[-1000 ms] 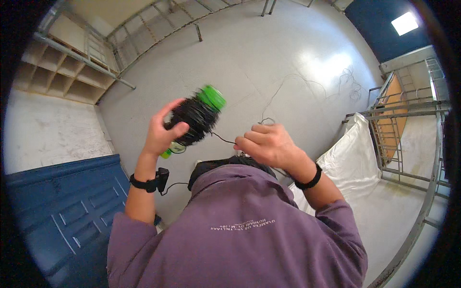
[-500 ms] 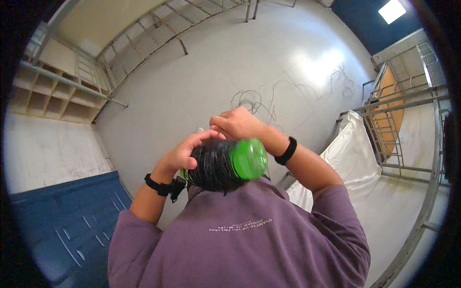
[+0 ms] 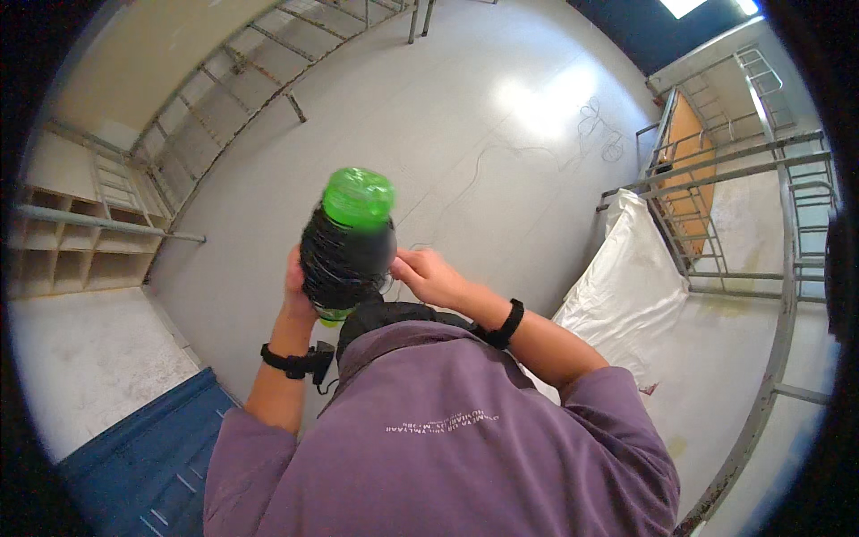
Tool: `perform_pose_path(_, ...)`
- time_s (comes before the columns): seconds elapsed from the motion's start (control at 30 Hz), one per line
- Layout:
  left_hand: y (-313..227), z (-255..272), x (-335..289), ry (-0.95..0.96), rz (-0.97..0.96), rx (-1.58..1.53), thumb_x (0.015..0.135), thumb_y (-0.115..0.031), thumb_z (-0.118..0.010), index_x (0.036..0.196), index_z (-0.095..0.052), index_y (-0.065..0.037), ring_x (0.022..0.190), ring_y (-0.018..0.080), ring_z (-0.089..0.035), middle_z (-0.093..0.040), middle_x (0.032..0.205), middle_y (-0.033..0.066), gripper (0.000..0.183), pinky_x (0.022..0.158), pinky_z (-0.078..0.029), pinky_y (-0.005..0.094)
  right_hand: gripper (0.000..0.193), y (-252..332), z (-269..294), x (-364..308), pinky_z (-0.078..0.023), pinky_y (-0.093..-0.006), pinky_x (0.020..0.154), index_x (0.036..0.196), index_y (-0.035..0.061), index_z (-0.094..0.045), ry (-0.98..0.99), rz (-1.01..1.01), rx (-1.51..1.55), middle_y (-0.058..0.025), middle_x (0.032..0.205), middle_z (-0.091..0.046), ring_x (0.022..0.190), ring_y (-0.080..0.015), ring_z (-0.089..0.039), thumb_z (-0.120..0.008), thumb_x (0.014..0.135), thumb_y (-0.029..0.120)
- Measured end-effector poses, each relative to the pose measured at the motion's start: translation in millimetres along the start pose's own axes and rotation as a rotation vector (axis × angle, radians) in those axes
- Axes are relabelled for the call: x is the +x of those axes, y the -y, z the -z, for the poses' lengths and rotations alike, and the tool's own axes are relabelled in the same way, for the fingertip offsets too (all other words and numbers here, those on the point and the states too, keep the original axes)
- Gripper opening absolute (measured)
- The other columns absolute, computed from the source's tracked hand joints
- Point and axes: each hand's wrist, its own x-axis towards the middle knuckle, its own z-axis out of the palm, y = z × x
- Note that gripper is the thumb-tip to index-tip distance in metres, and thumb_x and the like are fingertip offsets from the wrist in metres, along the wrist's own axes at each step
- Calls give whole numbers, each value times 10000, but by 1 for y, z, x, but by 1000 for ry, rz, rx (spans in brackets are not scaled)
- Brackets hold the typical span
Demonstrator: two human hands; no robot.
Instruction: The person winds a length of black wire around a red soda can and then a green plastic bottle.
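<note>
A green plastic bottle (image 3: 360, 195) with a thick winding of thin black wire (image 3: 340, 259) around its middle is tilted up, its green end pointing away from me. My left hand (image 3: 297, 285) grips it from the left; most of the fingers are hidden behind the winding. Close against the right side of the winding, my right hand (image 3: 433, 277) is closed in a pinch on the wire, though the fingertips are partly covered. A thin line of wire (image 3: 479, 166) trails from near that hand across the floor.
Loose coils of wire (image 3: 601, 134) lie on the grey floor (image 3: 429, 116) at the far right. Metal bed frames (image 3: 716, 183) stand right, with a white sheet (image 3: 617, 268) hanging down. Another metal frame (image 3: 259, 94) and open cubbyholes (image 3: 76, 237) are on the left.
The bottle has swung from lying sideways to pointing away, and moved left. My right hand has gone from above it to its right side. The view has shifted too.
</note>
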Motion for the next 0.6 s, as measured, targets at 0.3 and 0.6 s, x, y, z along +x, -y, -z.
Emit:
perform_pose_path(0.3,-61,100,23,-328,38,-219,857,-772,-628,1547,-410,-54,1130,389,-688,-581,1443,202,1019,850,-634,535,192,58,14,65,-405,-358,527,960,48,-691,-226,85,-152,-119,610,-529,507,-216,-473,-572,1066,156)
perform_pose_path(0.6,-123,102,54,235,3,-729,811,-841,-562,1566,-384,-67,996,451,-685,-581,1408,239,1095,719,-614,578,175,94,8,105,-514,-414,610,947,49,-674,-162,-19,-206,-174,760,-671,642,-351,-660,-597,1043,173)
